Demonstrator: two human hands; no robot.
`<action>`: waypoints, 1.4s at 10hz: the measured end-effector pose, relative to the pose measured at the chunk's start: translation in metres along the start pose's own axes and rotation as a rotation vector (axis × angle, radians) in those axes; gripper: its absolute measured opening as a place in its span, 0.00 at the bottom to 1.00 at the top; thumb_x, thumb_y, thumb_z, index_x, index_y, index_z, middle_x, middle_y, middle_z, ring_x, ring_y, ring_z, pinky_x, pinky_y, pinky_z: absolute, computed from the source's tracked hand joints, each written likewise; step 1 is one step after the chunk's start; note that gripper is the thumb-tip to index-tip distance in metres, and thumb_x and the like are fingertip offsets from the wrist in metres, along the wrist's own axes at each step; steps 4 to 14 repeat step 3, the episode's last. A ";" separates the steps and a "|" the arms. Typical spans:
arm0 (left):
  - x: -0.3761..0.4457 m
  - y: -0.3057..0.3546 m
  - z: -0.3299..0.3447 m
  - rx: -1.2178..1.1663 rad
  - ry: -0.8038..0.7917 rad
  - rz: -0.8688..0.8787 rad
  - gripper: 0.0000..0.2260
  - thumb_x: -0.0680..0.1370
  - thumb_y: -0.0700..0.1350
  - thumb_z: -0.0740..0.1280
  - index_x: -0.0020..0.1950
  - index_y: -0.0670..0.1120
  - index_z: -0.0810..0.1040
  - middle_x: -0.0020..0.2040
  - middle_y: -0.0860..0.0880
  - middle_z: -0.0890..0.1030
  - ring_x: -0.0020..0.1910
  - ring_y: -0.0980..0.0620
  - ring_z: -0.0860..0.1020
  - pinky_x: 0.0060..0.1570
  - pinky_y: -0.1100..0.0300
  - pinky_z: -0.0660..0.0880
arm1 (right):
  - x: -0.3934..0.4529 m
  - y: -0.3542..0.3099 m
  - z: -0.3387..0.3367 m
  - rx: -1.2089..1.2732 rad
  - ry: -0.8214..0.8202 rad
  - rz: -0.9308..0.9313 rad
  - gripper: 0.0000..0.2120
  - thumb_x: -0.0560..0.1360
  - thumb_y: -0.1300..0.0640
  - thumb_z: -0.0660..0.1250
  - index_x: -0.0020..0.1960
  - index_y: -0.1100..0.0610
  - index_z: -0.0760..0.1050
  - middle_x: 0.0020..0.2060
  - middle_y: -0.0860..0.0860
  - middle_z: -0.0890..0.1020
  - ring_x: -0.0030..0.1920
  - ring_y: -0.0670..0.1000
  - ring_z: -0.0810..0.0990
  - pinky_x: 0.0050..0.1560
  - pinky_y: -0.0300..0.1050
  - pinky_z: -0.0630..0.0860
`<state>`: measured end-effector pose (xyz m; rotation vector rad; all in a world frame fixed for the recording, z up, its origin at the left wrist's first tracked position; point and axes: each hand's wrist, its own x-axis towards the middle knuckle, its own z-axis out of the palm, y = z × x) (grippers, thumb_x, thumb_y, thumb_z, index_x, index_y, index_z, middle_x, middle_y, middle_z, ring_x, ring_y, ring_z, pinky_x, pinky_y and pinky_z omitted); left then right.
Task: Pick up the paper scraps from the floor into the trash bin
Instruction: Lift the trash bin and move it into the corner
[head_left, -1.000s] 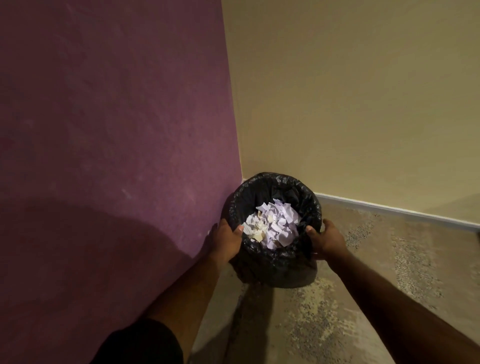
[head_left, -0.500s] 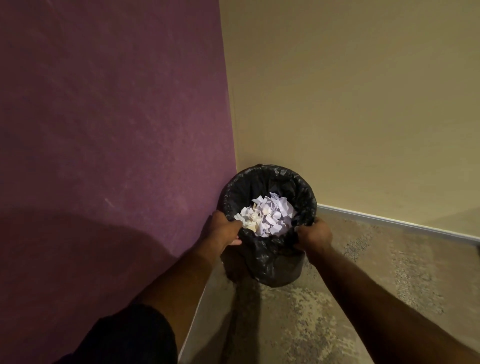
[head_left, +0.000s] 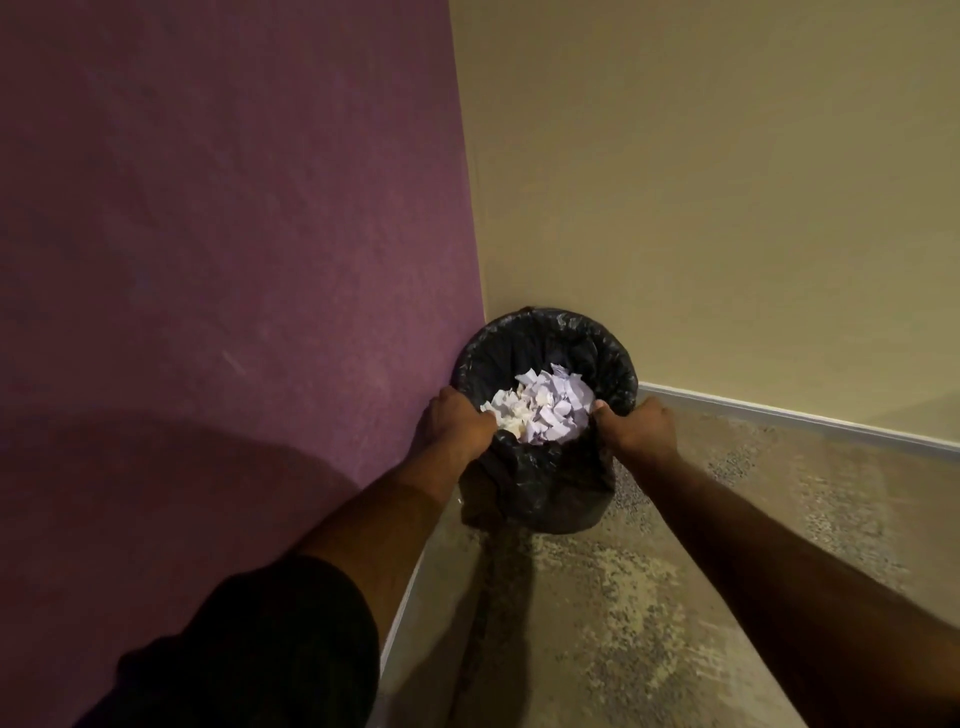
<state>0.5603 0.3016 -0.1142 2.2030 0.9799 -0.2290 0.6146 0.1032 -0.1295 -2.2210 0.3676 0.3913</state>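
A small round trash bin (head_left: 550, 343) lined with a black plastic bag stands in the corner where two walls meet. Inside it lies a heap of white and pale purple paper scraps (head_left: 543, 408), reaching close to the rim. My left hand (head_left: 460, 421) grips the bin's near-left rim, fingers curled over the bag. On the near-right rim, my right hand (head_left: 636, 428) holds on with its thumb over the edge. No scraps show on the visible floor.
A purple wall (head_left: 234, 260) rises on the left and a beige wall (head_left: 727, 208) on the right, with a pale skirting board (head_left: 789, 415) along its base. The mottled grey-beige floor (head_left: 649, 597) stretches toward me between my forearms.
The bin has moved farther from me, into the corner against the walls. Both hands have shifted from its sides onto the rim.
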 end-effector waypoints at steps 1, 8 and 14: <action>-0.007 0.002 -0.005 0.025 0.016 0.143 0.29 0.80 0.55 0.68 0.74 0.40 0.66 0.70 0.39 0.73 0.67 0.38 0.74 0.66 0.44 0.73 | -0.012 -0.006 -0.007 -0.251 0.071 -0.142 0.37 0.78 0.39 0.64 0.72 0.67 0.62 0.68 0.66 0.70 0.68 0.65 0.71 0.66 0.57 0.71; -0.038 0.030 -0.042 0.466 0.250 0.649 0.29 0.84 0.58 0.46 0.79 0.40 0.60 0.77 0.39 0.66 0.76 0.41 0.65 0.74 0.48 0.65 | -0.045 -0.044 -0.032 -0.648 0.167 -0.723 0.39 0.81 0.35 0.45 0.81 0.62 0.49 0.79 0.62 0.56 0.80 0.61 0.53 0.78 0.57 0.54; -0.038 0.030 -0.042 0.466 0.250 0.649 0.29 0.84 0.58 0.46 0.79 0.40 0.60 0.77 0.39 0.66 0.76 0.41 0.65 0.74 0.48 0.65 | -0.045 -0.044 -0.032 -0.648 0.167 -0.723 0.39 0.81 0.35 0.45 0.81 0.62 0.49 0.79 0.62 0.56 0.80 0.61 0.53 0.78 0.57 0.54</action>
